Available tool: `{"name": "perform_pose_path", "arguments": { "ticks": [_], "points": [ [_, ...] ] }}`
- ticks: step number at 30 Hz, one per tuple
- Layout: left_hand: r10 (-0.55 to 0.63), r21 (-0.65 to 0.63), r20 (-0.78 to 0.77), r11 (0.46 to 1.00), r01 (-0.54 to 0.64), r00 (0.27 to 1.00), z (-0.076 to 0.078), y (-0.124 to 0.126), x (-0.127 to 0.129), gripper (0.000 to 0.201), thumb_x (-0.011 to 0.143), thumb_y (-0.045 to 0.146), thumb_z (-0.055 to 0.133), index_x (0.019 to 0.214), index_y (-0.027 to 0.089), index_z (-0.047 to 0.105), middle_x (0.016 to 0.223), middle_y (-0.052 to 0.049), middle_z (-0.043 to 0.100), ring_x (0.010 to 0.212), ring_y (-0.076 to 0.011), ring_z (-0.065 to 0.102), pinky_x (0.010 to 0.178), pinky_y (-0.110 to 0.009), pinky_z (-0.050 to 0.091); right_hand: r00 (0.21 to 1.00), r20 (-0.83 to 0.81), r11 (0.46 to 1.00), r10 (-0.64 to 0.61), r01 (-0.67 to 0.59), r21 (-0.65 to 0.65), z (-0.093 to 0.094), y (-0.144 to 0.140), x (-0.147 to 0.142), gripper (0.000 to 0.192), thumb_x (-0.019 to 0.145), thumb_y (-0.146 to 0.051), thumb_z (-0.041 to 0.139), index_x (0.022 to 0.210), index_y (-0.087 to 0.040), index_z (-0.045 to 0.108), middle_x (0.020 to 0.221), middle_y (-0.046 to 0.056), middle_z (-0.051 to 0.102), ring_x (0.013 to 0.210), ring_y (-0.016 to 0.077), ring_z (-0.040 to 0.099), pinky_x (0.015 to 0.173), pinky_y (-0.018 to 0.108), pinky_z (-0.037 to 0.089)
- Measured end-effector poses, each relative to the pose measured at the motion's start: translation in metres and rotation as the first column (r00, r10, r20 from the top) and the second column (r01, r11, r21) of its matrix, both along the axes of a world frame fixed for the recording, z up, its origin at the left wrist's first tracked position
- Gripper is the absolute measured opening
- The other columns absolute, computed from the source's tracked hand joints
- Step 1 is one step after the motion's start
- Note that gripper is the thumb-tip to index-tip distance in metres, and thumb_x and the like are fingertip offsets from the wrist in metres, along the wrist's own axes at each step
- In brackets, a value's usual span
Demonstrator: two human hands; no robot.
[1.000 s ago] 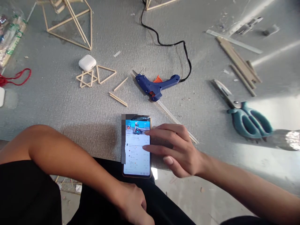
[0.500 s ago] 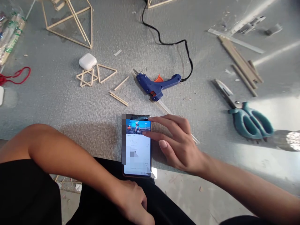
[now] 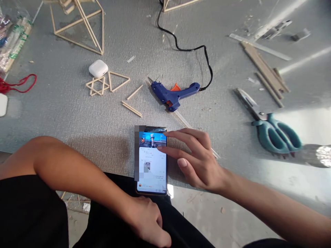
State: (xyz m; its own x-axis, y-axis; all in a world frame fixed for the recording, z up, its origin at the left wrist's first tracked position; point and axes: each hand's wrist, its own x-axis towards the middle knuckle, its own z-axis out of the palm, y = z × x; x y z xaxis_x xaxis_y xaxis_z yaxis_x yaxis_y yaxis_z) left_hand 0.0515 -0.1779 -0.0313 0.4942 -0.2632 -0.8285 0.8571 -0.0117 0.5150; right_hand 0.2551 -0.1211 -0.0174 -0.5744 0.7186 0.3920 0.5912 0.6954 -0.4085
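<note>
A smartphone lies at the table's front edge, its screen lit with a colourful picture above a white page of text; part of it is blurred out. My right hand reaches in from the right, fingers apart, with two fingertips at the upper right of the screen. It grips nothing. My left hand rests on my dark-clothed lap below the phone, loosely curled, with most of its fingers hidden and nothing seen in it. Beyond the phone lies a blue glue gun with an orange trigger and a clear glue stick.
Loose sticks, a stick triangle, a stick star and a white earbud case lie left of the glue gun. Teal-handled scissors and wooden strips lie right. A larger stick frame stands at the back left.
The phone's page now shows more text and a small picture, and the top picture differs. Both hands stay nearly where they were; the view has shifted slightly.
</note>
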Motion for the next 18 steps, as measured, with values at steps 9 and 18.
{"name": "perform_pose_path", "arguments": {
  "ticks": [9, 18],
  "points": [
    [-0.034, -0.060, 0.003, 0.998, 0.034, 0.999, 0.0014, -0.0010, 0.0026, 0.047, 0.068, 0.055, 0.063, 0.104, 0.027, 0.076, 0.102, -0.006, 0.074, 0.098, -0.0289, 0.069, 0.082, -0.040, 0.058, 0.995, -0.077, 0.997, 0.064, -0.061, 0.038, -0.0007, 0.0011, 0.0002, 0.039, 0.098, -0.018, 0.035, 0.120, -0.021, 0.067, 0.135, 0.010, 0.058, 0.122, 0.0296, 0.052, 0.097, 0.049, 0.048],
    [-0.047, -0.090, 0.050, 0.995, 0.052, 0.998, -0.0059, -0.0063, 0.0001, 0.041, 0.067, 0.057, 0.064, 0.093, 0.026, 0.070, 0.097, -0.003, 0.071, 0.092, -0.0237, 0.066, 0.078, -0.035, 0.053, 0.998, -0.060, 1.000, -0.024, 0.024, 0.010, 0.0003, 0.0006, -0.0008, 0.042, 0.097, -0.015, 0.035, 0.128, -0.020, 0.064, 0.140, 0.011, 0.057, 0.124, 0.0311, 0.051, 0.100, 0.052, 0.046]
  ]
}}
